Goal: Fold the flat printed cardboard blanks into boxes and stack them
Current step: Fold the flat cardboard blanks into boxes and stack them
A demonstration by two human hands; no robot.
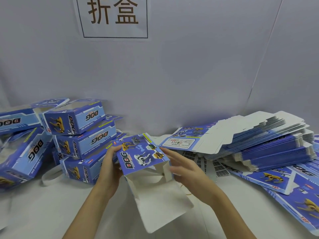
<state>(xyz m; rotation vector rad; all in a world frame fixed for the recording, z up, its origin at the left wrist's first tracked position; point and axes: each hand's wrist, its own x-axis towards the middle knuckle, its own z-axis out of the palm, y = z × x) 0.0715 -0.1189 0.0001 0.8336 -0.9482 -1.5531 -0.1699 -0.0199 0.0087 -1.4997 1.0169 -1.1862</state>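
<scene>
Your left hand [110,163] grips the box [143,156] by its left edge; your right hand [183,168], fingers straight, touches its right wall.

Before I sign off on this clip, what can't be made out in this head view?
- Right hand: fingers motion-blurred, so its contact with the half-folded box is unclear.
- Left hand: fingertips hidden behind the box.
- Folded boxes: pile cut off by the left edge, count unknown.
- Flat blanks: overlapping, cut off at right.
- White label: print too small.
</scene>
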